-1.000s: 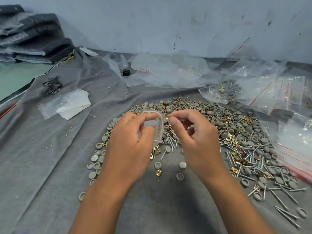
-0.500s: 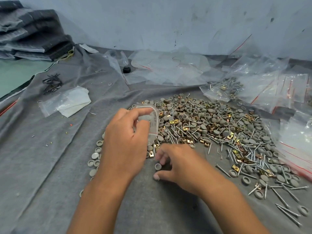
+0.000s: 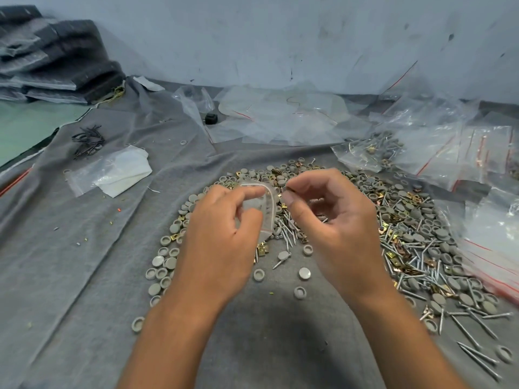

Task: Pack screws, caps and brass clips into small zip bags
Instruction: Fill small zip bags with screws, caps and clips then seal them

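1. the small zip bag [image 3: 265, 209] is held up above the heap of parts [image 3: 393, 226], its mouth bowed open toward the right hand.
2. the left hand [image 3: 222, 237] grips the bag, thumb and forefinger curled round its rim.
3. the right hand [image 3: 334, 220] is at the bag's mouth, thumb and forefinger pinched on a small piece too blurred to name.
4. the heap of grey caps, screws and brass clips curves behind and right of the bag on the grey cloth [image 3: 70, 262] over the desk.
5. loose caps [image 3: 304, 273] lie below the bag.
6. filled bags [image 3: 376, 150] lie far right of the bag, beyond the heap.
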`<action>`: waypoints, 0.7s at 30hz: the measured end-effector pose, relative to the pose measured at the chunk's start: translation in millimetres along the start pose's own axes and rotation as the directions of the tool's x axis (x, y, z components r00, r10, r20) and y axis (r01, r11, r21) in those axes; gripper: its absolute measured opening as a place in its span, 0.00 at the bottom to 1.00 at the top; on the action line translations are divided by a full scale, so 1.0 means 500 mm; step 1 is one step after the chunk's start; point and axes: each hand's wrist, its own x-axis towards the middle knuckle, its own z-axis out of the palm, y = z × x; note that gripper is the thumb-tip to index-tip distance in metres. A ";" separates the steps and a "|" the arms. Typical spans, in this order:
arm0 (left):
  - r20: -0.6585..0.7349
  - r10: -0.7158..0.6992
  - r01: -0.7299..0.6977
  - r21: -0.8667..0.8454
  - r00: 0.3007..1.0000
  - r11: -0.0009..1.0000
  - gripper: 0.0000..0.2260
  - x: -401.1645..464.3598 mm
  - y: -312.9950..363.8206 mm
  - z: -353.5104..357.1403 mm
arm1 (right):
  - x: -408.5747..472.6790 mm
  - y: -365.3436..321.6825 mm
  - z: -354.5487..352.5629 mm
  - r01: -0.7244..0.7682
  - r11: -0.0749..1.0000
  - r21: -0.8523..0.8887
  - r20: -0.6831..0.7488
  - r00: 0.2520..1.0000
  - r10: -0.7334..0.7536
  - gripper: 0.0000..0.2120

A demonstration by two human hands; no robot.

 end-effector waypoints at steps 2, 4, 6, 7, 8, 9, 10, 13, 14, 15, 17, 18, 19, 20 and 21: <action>0.010 0.012 -0.012 0.004 1.000 1.000 0.20 0.001 0.001 0.001 | 0.002 -0.005 0.010 0.055 0.995 -0.089 0.021 0.998 -0.053 0.06; 0.006 0.008 -0.008 0.003 1.000 1.000 0.20 0.001 -0.001 0.001 | 0.001 0.002 0.013 0.041 0.993 -0.112 0.040 0.999 -0.037 0.05; -0.024 -0.008 0.008 -0.006 1.000 1.000 0.18 0.002 -0.004 -0.001 | 0.001 0.018 0.010 -0.023 0.996 -0.086 0.004 1.000 0.024 0.04; -0.047 -0.019 0.018 -0.016 0.999 1.000 0.18 0.003 -0.005 -0.002 | 0.001 0.030 0.008 -0.056 0.992 -0.116 -0.002 0.998 0.056 0.03; -0.071 -0.033 0.031 -0.029 0.997 0.999 0.18 0.003 -0.005 -0.004 | 0.001 0.044 0.008 -0.092 0.979 -0.184 0.028 0.995 0.099 0.03; -0.091 -0.045 0.041 -0.041 0.995 0.998 0.19 0.004 -0.005 -0.006 | -0.001 0.059 0.010 -0.125 0.955 -0.269 0.095 0.983 0.155 0.04; -0.103 -0.055 0.050 -0.050 0.993 0.998 0.19 0.004 -0.005 -0.008 | -0.005 0.073 0.016 -0.136 0.923 -0.360 0.190 0.958 0.215 0.04; -0.106 -0.071 0.065 -0.060 0.992 0.996 0.19 0.004 -0.004 -0.010 | -0.027 0.101 0.038 -0.038 0.808 -0.588 0.408 0.849 0.336 0.07; -0.105 -0.073 0.067 -0.058 0.992 0.996 0.19 0.004 -0.004 -0.010 | -0.033 0.105 0.043 -0.005 0.777 -0.629 0.427 0.833 0.351 0.09; -0.104 -0.074 0.068 -0.056 0.992 0.996 0.18 0.004 -0.003 -0.010 | -0.038 0.107 0.047 0.019 0.757 -0.653 0.431 0.832 0.350 0.10; -0.103 -0.075 0.069 -0.056 0.992 0.996 0.18 0.003 -0.004 -0.012 | -0.041 0.109 0.048 0.076 0.730 -0.679 0.436 0.841 0.318 0.11; -0.104 -0.075 0.069 -0.060 0.992 0.996 0.18 0.003 -0.004 -0.013 | -0.041 0.109 0.046 0.101 0.719 -0.687 0.445 0.841 0.307 0.10; -0.104 -0.076 0.069 -0.064 0.992 0.996 0.17 0.003 -0.005 -0.014 | -0.041 0.110 0.044 0.109 0.712 -0.694 0.451 0.837 0.311 0.09; -0.105 -0.077 0.070 -0.066 0.991 0.995 0.17 0.004 -0.005 -0.014 | -0.041 0.111 0.043 0.101 0.711 -0.695 0.449 0.834 0.321 0.08; -0.106 -0.077 0.071 -0.065 0.991 0.995 0.17 0.004 -0.006 -0.015 | -0.041 0.112 0.041 0.079 0.719 -0.691 0.441 0.834 0.332 0.08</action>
